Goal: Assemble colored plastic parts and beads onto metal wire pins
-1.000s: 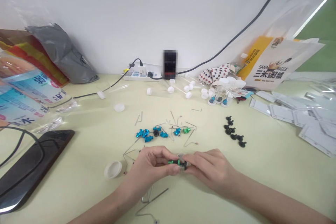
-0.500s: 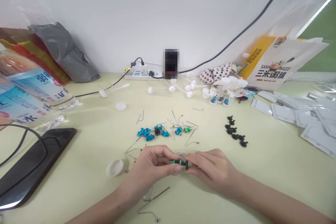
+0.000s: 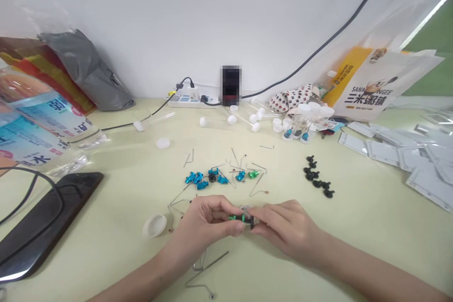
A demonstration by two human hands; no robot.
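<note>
Between thumb and fingers, my left hand (image 3: pixel 210 219) pinches a small green metal fitting (image 3: pixel 233 217). My right hand (image 3: pixel 288 226) grips a black flanged part (image 3: pixel 251 221) that meets the green fitting end to end; my fingertips hide some of both. Behind the fingertips a small whitish round cap (image 3: pixel 245 208) shows in part. Beyond my hands lie several blue metal fittings (image 3: pixel 201 185), one more green fitting (image 3: pixel 253 174) and a black round piece (image 3: pixel 212 178). Thin bent metal rods (image 3: pixel 207 271) lie near my left wrist and among the fittings.
A white cup-like cap (image 3: pixel 155 225) stands left of my left hand. Several black flanged pieces (image 3: pixel 316 184) lie to the right. A dark phone-like slab (image 3: pixel 49 226) and water bottles (image 3: pixel 42 127) are at left. White caps, a power strip (image 3: pixel 186 99) and a paper bag (image 3: pixel 375 85) line the back.
</note>
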